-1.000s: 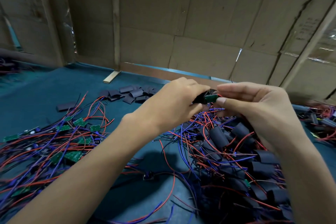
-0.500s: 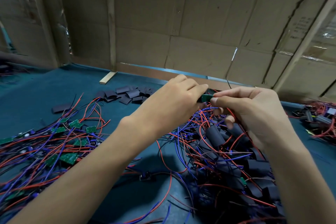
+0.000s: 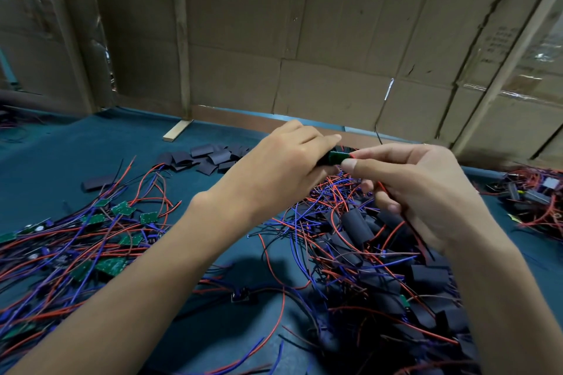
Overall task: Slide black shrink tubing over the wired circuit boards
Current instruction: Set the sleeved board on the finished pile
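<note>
My left hand (image 3: pixel 283 167) grips a piece of black shrink tubing (image 3: pixel 323 161), mostly hidden under its fingers. A green circuit board (image 3: pixel 338 157) sticks out of the tube's right end. My right hand (image 3: pixel 417 189) pinches that board's end between thumb and forefinger, with red and black wires running down through its palm. Both hands are raised above the teal table (image 3: pixel 76 149). Bare wired boards (image 3: pixel 122 208) lie tangled at the left. Boards covered in black tubing (image 3: pixel 359 228) are piled at the right. Loose flat tubing pieces (image 3: pixel 210 157) lie behind my left hand.
A cardboard wall (image 3: pixel 304 39) closes the far side of the table. A short wooden strip (image 3: pixel 177 130) lies near it. Another heap of wired parts (image 3: pixel 536 195) sits at the far right edge. One stray tubing piece (image 3: pixel 98 183) lies at the left.
The green board shows a little more beyond the tube's right end than half a second ago. Both hands stay together at the same spot.
</note>
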Tool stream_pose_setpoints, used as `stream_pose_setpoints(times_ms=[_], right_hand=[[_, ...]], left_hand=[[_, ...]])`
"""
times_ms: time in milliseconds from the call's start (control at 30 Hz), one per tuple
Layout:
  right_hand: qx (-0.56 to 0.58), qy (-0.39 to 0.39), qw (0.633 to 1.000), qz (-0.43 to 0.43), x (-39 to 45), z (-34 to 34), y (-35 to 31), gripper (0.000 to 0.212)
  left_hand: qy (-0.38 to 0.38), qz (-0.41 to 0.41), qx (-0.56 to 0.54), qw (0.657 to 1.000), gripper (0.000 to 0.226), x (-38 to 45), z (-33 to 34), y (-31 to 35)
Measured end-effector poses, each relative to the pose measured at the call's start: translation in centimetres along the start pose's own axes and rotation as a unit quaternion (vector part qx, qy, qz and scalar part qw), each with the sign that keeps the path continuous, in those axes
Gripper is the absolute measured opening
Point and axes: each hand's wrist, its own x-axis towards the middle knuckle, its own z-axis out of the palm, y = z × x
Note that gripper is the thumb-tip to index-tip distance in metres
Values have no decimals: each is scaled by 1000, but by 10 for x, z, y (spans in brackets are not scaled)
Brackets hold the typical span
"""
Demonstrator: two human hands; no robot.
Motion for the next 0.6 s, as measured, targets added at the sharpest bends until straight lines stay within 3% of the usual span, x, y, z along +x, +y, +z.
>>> stream_pose_setpoints(times_ms=[333, 600], right_hand=[[-23, 71, 997, -28, 0, 2, 3, 17], [7, -11, 1000, 0, -3, 2, 0, 10]], left_hand=[[6, 5, -4, 1000, 39, -1, 2, 2], [-20, 50, 42, 998, 40, -1, -1, 2]])
